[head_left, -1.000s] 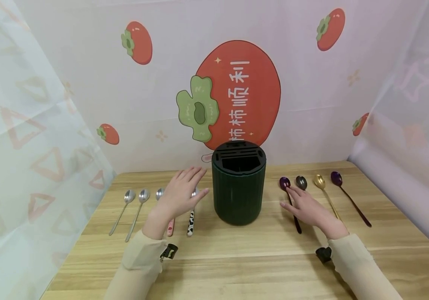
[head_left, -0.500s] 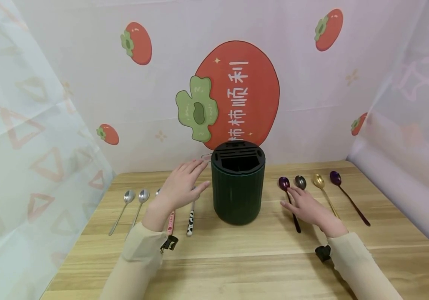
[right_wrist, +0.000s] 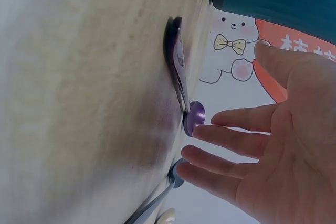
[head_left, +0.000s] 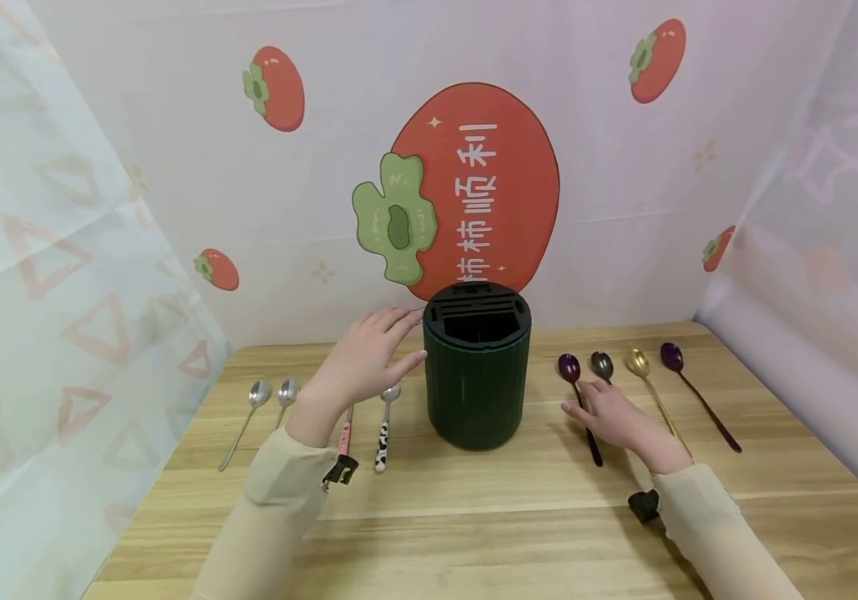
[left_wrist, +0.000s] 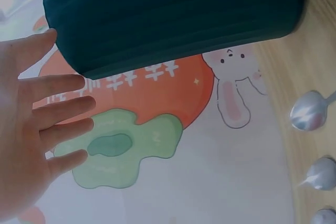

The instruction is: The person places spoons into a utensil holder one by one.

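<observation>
A pale wood-grain table [head_left: 489,521] spans the lower frame. At centre, a ribbed, dark-green cylindrical holder [head_left: 476,400] with a slotted black top. The left hand [head_left: 361,358], centre-left, has fingers outstretched, empty, close beside it; contact is unclear, but a push might tip it. The right hand [head_left: 612,414], centre-right, grasping nothing, is by the glossy purple spoon [head_left: 569,367], which a stray finger could knock askew.

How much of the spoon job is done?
Nothing looks finished: no spoon sticks out of the green holder. In hand: nothing; the left grip is beside the holder, the right grip by a purple spoon. Remaining, perhaps: all eight spoons, lying on the table.
</observation>
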### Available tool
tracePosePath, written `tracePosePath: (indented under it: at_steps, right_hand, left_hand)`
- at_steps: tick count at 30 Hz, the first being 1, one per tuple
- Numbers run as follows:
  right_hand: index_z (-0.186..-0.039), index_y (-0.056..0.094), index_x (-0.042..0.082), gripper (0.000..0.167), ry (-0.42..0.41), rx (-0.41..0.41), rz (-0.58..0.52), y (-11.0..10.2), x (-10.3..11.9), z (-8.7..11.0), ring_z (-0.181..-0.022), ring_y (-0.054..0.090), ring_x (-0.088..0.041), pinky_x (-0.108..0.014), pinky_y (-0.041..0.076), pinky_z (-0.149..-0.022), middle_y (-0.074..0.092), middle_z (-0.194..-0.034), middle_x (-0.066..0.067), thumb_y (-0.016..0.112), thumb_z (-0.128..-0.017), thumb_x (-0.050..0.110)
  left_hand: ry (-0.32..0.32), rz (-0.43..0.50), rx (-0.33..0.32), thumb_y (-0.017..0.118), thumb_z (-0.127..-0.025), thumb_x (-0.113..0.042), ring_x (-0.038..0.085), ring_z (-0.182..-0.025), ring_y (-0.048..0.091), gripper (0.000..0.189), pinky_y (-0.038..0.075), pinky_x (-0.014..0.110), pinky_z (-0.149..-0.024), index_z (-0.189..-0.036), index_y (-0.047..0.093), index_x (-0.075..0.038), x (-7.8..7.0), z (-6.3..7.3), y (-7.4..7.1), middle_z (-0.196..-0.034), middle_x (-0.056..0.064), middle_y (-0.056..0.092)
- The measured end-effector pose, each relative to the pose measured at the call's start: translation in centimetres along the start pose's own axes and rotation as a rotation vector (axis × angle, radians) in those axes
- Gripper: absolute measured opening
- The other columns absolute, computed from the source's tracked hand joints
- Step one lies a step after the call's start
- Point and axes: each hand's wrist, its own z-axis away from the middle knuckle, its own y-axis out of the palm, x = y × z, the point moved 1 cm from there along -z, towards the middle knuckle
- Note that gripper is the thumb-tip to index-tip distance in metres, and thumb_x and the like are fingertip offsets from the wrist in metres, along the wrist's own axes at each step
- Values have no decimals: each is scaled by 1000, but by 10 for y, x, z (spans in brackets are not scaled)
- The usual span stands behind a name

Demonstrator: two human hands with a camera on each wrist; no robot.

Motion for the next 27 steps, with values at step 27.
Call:
tracePosePath:
  at_steps: [27]
  right_hand:
    - [-127, 44, -21, 65, 60, 48, 37, 0, -1, -8, -110, 50, -55, -59, 42, -93, 47, -121, -44, 48, -98, 37]
  left_hand:
    - [-8, 72, 87, 48, -96, -48, 25, -132, 44, 57, 33, 40, -111, -140, 47, -13, -6, -24, -15, -144, 7, 47]
